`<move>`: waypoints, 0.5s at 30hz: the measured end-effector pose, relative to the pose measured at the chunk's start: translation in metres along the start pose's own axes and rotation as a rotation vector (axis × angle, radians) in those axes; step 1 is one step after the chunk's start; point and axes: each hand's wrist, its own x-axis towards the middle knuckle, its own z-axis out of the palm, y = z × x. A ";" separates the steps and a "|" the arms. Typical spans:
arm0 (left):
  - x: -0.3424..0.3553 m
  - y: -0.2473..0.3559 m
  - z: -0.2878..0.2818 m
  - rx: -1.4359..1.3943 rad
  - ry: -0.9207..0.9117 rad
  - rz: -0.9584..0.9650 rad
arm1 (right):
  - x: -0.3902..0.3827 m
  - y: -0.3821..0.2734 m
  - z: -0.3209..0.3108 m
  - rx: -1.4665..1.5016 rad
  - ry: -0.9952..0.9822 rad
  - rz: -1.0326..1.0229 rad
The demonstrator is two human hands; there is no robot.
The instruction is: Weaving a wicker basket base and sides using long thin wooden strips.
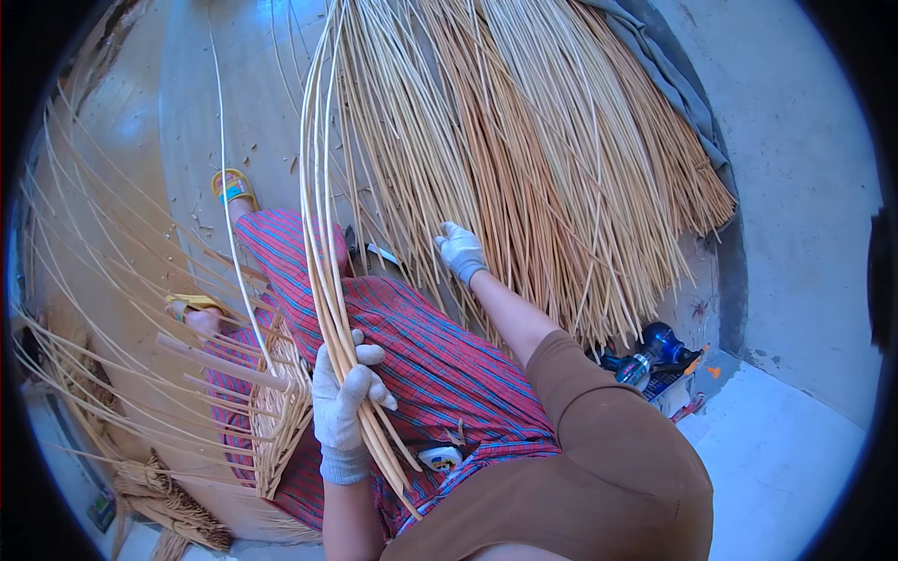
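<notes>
My left hand, in a pale glove, grips a bundle of several long, thin rattan rods that rise upright across my lap. My right hand, gloved too, reaches to the large pile of loose rods, its fingers curled on some at the near left part. Left of my left hand, a partly woven rattan piece with long stakes fanning out lies on my red and blue striped cloth. A small white item rests on the cloth below the bundle.
A dark tool with a bright blade lies by my knee. A blue and black power tool and other items sit at my right. Bundled rattan lies at lower left. Grey cloth edges the pile. My sandalled feet rest on the floor.
</notes>
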 end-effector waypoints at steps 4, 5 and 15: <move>0.003 -0.001 0.006 -0.003 -0.022 -0.006 | -0.021 -0.018 -0.021 -0.172 0.349 -0.100; 0.003 -0.001 0.007 -0.001 -0.030 -0.006 | -0.020 -0.018 -0.024 -0.173 0.351 -0.098; 0.002 0.000 0.008 -0.001 -0.031 -0.007 | 0.019 -0.040 0.003 0.090 -0.156 -0.084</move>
